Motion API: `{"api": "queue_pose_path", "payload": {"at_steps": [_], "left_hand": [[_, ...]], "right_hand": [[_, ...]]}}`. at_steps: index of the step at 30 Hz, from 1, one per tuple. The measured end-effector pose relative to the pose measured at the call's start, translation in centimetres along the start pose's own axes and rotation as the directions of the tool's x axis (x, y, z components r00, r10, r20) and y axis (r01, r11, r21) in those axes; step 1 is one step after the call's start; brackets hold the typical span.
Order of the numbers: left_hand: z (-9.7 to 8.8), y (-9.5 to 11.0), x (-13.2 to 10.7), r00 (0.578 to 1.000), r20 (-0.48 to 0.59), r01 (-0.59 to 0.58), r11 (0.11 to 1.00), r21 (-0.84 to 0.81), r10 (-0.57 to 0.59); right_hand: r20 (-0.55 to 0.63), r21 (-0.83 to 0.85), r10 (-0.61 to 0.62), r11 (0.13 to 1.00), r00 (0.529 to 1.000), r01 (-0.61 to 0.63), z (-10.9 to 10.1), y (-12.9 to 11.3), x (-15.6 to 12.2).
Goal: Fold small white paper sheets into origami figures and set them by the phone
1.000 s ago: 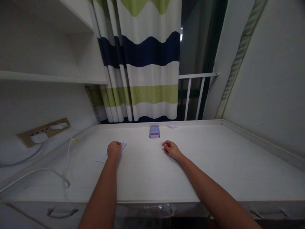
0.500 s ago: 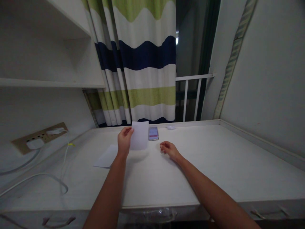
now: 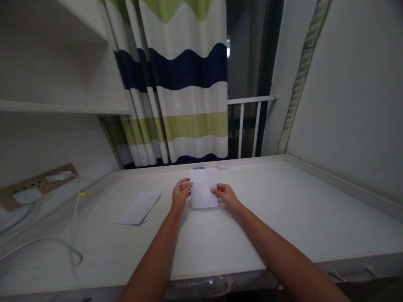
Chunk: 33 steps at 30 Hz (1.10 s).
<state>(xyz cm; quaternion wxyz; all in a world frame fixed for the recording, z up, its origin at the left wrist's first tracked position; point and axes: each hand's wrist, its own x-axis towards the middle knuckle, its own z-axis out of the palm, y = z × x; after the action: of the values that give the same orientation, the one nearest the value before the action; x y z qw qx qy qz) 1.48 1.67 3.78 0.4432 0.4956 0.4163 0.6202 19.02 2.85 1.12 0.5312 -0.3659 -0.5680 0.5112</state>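
Note:
A blank white sheet of paper (image 3: 203,189) is held up over the desk between my two hands. My left hand (image 3: 181,194) grips its left edge, thumb in front and fingers partly behind. On the right edge, my right hand (image 3: 227,194) pinches the sheet with the thumb on its front face. Behind the sheet, only the top edge of a phone (image 3: 198,168) shows. More white paper sheets (image 3: 140,208) lie overlapped on the desk to the left of my left forearm.
The white desk (image 3: 283,214) has a raised rim at its back and right. A small white crumpled item (image 3: 222,167) lies near the back rim. At left, a white cable (image 3: 74,235) runs from a wall socket panel (image 3: 37,186). A striped curtain (image 3: 195,100) hangs behind.
My left hand has carried the paper to the right, and it now covers most of the phone. My right hand, empty before, has closed on the sheet's right edge. The view has shifted slightly.

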Motion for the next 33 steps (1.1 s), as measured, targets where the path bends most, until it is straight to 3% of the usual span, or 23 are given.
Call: {"api": "queue_pose_path", "payload": {"at_steps": [4, 7, 14, 25, 33], "left_hand": [[-0.5, -0.6, 0.0, 0.988, 0.099, 0.114, 0.991, 0.063, -0.120], [-0.6, -1.2, 0.2, 0.978, 0.151, 0.124, 0.985, 0.123, -0.142], [-0.9, -1.7, 0.5, 0.988, 0.113, 0.086, 0.987, 0.137, -0.102], [-0.8, -1.6, 0.3, 0.977, 0.180, 0.085, 0.983, 0.165, -0.115], [-0.6, -1.5, 0.2, 0.973, 0.186, 0.135, 0.990, 0.029, -0.138]], "right_hand": [[-0.037, -0.036, -0.005, 0.999, 0.999, 0.003, -0.6, -0.1, 0.0], [-0.038, -0.049, 0.011, 0.999, 0.999, -0.013, -0.8, -0.2, -0.1], [0.004, -0.027, 0.021, 0.999, 1.000, -0.021, -1.0, 0.0, 0.1], [0.002, 0.084, 0.097, 0.992, 0.995, -0.096, -0.8, -0.6, -0.3], [0.005, 0.156, 0.139, 0.978, 0.990, -0.138, -0.4, -1.2, -0.7]]}}
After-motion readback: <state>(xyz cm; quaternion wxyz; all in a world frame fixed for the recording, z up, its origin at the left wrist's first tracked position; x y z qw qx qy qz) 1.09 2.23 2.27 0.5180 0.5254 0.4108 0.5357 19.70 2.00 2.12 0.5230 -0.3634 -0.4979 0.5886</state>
